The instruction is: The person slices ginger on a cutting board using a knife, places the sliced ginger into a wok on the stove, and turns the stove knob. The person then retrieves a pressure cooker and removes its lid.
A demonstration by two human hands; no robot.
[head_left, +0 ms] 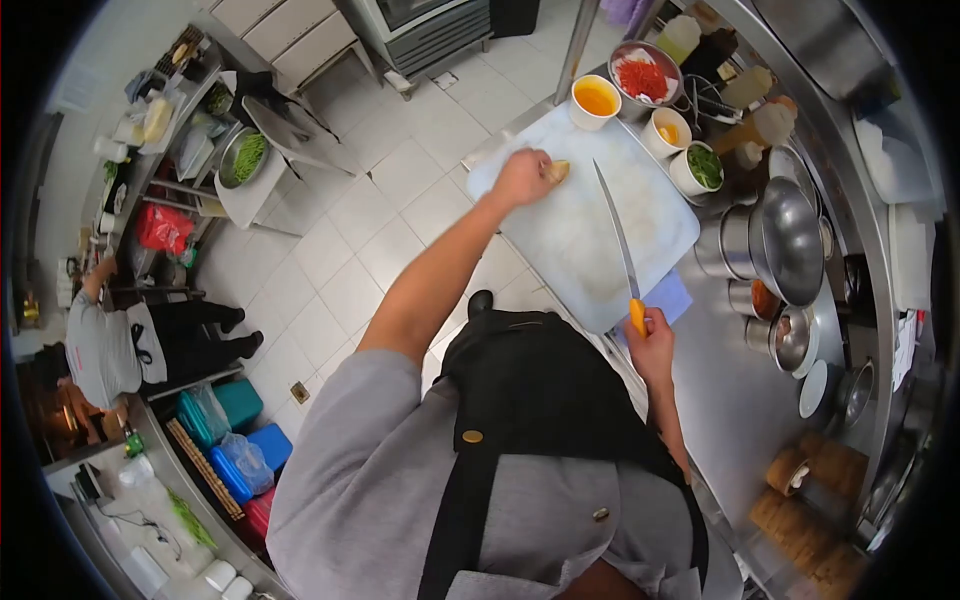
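Note:
On the white cutting board (600,240), my left hand (522,180) is closed round a small yellowish-brown piece of food (557,171) near the board's left edge. My right hand (652,346) grips the yellow handle of a long knife (617,230) at the board's near right edge. The blade lies over the board and points away from me, to the right of the food piece and apart from it. A blue cloth (665,299) lies partly beside the board, by my right hand.
Cups of orange sauce (596,97) and green herbs (704,168) and a bowl of shredded red food (643,77) stand at the far edge. Metal bowls (793,243) are on the right. A co-worker (130,340) stands at the far left counter.

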